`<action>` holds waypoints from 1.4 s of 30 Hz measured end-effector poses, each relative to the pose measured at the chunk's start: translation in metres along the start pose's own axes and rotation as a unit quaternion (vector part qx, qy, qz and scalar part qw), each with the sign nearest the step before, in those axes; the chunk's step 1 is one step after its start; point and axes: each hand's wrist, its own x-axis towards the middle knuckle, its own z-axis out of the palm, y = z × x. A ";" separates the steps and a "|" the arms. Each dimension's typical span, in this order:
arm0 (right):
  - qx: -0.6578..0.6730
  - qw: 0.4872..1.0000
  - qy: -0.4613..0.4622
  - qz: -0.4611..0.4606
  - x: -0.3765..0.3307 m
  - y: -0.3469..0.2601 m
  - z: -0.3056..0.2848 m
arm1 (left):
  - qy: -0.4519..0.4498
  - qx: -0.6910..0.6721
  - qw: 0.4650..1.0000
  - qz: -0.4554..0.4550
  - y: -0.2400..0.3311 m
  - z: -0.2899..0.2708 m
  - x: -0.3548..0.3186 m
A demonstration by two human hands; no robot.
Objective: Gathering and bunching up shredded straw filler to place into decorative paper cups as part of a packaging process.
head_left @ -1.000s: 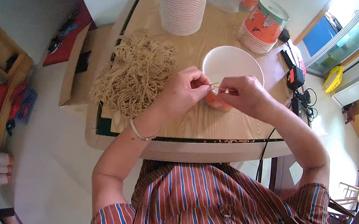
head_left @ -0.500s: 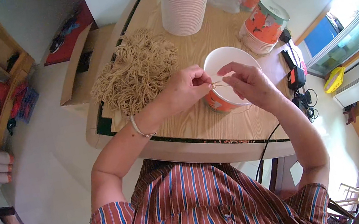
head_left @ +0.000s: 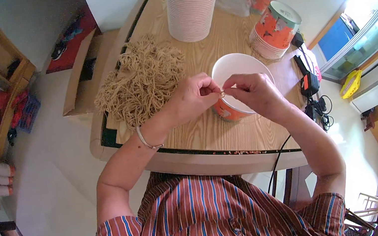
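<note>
clock: read from the meeting fingertips, twelve pointing away from the person
tan strand: pinched between both hands at the tub's near left rim; its ends are too fine to make out
left hand: at nine o'clock, grip narrow, thumb and forefinger pressed on the strand
right hand: at three o'clock, grip narrow, thumb and forefinger tips at the strand, partly covering the tub; contact with it cannot be told
tub: upright at one o'clock, white inside, orange outside
cord pile: loose tan tangle at ten o'clock
tall stack: nested white tubs at twelve
orange stack: upside-down tubs between one and two
black adapter: at three o'clock, cables just beside it
bench: wood-grain top beneath all these
cardboard box: beyond the pile, near ten, open
</note>
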 end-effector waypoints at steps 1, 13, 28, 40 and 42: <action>0.000 1.000 0.000 -0.001 0.001 -0.001 0.000 | -0.002 0.003 1.000 0.001 -0.001 0.000 0.000; -0.008 1.000 -0.010 -0.013 0.002 -0.002 0.002 | 0.019 -0.073 0.997 -0.030 -0.003 0.003 -0.007; -0.009 0.999 -0.018 -0.032 0.004 -0.002 0.004 | 0.036 -0.163 0.985 -0.051 -0.018 0.016 -0.020; -0.023 0.999 -0.012 -0.034 0.002 0.002 0.004 | 0.103 0.013 0.993 0.047 -0.010 0.016 -0.024; -0.043 0.999 -0.028 -0.015 0.000 0.000 0.002 | 0.112 0.007 0.993 0.048 -0.013 0.021 -0.027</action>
